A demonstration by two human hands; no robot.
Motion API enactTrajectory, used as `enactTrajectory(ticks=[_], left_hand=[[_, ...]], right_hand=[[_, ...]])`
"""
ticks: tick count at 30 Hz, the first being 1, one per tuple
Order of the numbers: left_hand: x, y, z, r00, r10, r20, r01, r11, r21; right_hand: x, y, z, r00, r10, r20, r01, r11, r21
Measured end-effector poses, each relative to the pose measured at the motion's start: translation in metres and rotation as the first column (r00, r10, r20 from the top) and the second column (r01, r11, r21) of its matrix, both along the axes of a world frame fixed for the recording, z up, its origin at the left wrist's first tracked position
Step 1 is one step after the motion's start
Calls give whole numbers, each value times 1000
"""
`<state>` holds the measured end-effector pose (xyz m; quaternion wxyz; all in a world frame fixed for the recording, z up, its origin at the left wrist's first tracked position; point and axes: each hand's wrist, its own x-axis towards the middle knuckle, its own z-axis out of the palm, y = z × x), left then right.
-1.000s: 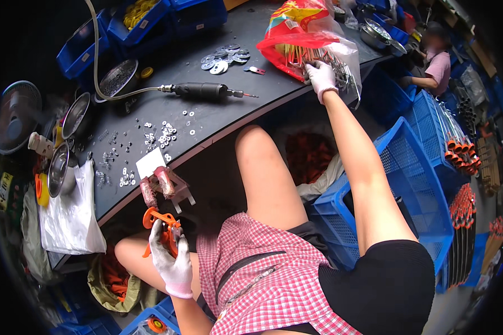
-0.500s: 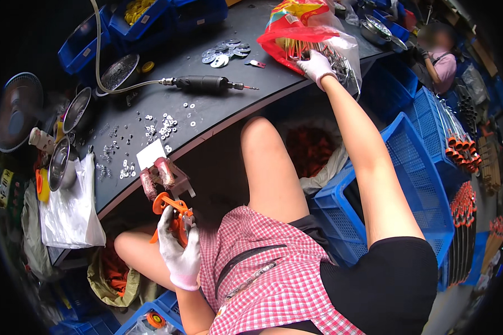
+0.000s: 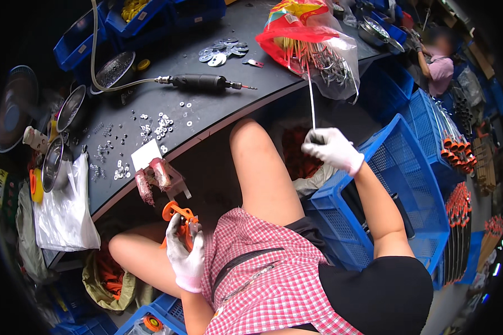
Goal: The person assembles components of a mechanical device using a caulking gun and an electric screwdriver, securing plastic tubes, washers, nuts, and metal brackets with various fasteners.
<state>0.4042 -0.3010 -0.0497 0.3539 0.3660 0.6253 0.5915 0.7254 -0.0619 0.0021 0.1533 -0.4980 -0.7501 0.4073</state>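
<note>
My left hand (image 3: 185,259), in a white glove, is closed around an orange plastic handle piece (image 3: 173,210) with a small metal part on it, above my lap. My gloved right hand (image 3: 332,149) pinches the lower end of a thin metal rod (image 3: 312,103). The rod stands nearly upright, and its upper end meets the bundle of metal rods (image 3: 321,62) in a red and clear plastic bag (image 3: 296,22). That bag lies at the table's right edge. Close to my left hand, a small fixture with wrapped posts (image 3: 161,174) juts from the table edge.
A black power screwdriver (image 3: 201,82) lies on the dark table (image 3: 223,106) beside metal discs (image 3: 221,53) and scattered washers (image 3: 163,127). Metal bowls (image 3: 55,164) and white plastic bags (image 3: 67,206) are at left. A blue crate (image 3: 405,162) stands at my right. Another person (image 3: 439,72) works farther back.
My right hand has come back from the bag toward me and drawn a metal rod partly out. My left hand still holds the orange handle piece, slightly lower and to the right.
</note>
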Motion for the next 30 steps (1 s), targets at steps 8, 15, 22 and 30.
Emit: enactTrajectory(ticks=[8,15,22,30], left_hand=[[8,5,11,993,44,108,-49,998,41],[3,7,27,1000,-28,11,27,995,96],[-12,17,39,953,156,261,-183,980,79],[-25,66,76,968,-42,247,-27,963,267]], right_hand=[[4,97,-35,802,-436,-409,382,900,-210],[-4,130,-54,258,-726,-637,200,685,-700],[20,-129,-16,776,-499,-385,434,866,-248],[-25,-175,-2,988,43,-149,20,919,394]])
